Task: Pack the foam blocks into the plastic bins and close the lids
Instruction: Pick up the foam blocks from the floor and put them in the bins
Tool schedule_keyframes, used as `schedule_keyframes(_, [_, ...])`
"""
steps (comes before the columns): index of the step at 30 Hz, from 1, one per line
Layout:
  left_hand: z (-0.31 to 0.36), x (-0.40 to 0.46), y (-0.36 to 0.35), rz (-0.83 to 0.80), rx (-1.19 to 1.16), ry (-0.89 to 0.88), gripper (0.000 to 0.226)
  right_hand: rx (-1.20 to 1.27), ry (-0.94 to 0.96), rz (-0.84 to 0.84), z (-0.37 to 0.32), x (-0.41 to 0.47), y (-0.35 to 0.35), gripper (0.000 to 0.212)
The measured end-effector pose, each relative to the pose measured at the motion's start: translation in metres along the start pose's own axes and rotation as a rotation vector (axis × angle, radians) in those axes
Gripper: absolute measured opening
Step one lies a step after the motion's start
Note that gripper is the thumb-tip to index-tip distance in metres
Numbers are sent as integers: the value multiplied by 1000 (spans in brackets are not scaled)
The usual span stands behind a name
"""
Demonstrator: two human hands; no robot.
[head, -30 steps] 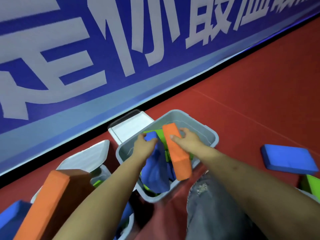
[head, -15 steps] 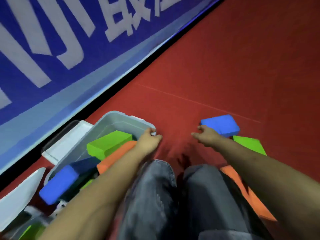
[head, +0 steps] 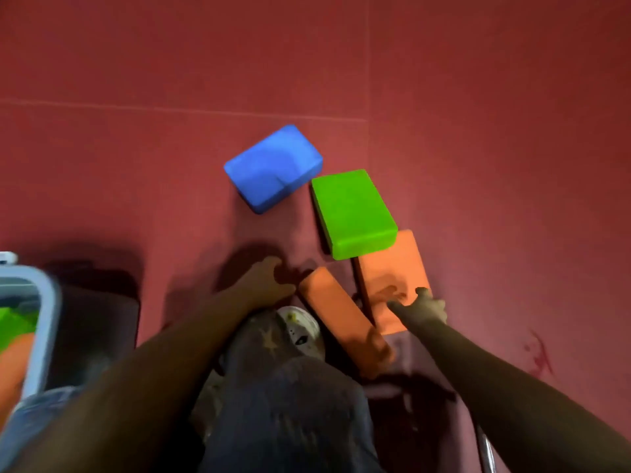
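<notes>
Several foam blocks lie on the red floor in front of me. A blue block (head: pixel 273 169) is farthest, and a green block (head: pixel 353 213) overlaps the far end of a flat orange block (head: pixel 392 271). A second orange block (head: pixel 338 322) lies tilted beside my knee. My left hand (head: pixel 269 279) reaches with spread fingers to that tilted block's far end and holds nothing. My right hand (head: pixel 426 307) grips the flat orange block at its near right corner, thumb on top. The grey plastic bin (head: pixel 47 319) shows at the left edge, with green and orange blocks inside.
My knee in jeans and a white shoe (head: pixel 300 329) sit between my arms, right against the tilted orange block. Open red floor stretches beyond the blocks and to the right. A dark stain (head: pixel 539 356) marks the floor at right.
The view swung right, from the bin to the loose blocks. My left hand left the bin's rim and moved to the tilted orange block. My right hand moved from near the blue block onto the flat orange block.
</notes>
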State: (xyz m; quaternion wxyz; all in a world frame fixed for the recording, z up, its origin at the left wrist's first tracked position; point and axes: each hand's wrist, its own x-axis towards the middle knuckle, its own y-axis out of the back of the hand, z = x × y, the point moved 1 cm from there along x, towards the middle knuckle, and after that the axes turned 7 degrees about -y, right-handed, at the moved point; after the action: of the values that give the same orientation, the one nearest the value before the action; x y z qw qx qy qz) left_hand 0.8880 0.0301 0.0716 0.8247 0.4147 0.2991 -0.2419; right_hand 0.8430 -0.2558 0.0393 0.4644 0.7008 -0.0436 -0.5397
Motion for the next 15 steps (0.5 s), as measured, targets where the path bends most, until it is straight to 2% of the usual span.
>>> schedule_keyframes(4, [-2, 35, -25, -133, 540, -303, 93, 23, 7, -58, -5, 23, -28, 76])
schedule_keyframes(7, [8, 54, -49, -185, 791, -478, 96, 90, -28, -124, -5, 39, -48, 72])
schedule_keyframes(9, [13, 63, -66, -152, 826, -559, 89, 134, -42, -124, 0, 48, -57, 71])
schedule_keyframes(13, [11, 71, -86, -60, 776, -579, 66, 349, -54, -3, -7, 57, -58, 61])
schedule_keyframes(15, [5, 70, -85, -83, 785, -589, 69, 577, -125, -33, -28, 62, -58, 83])
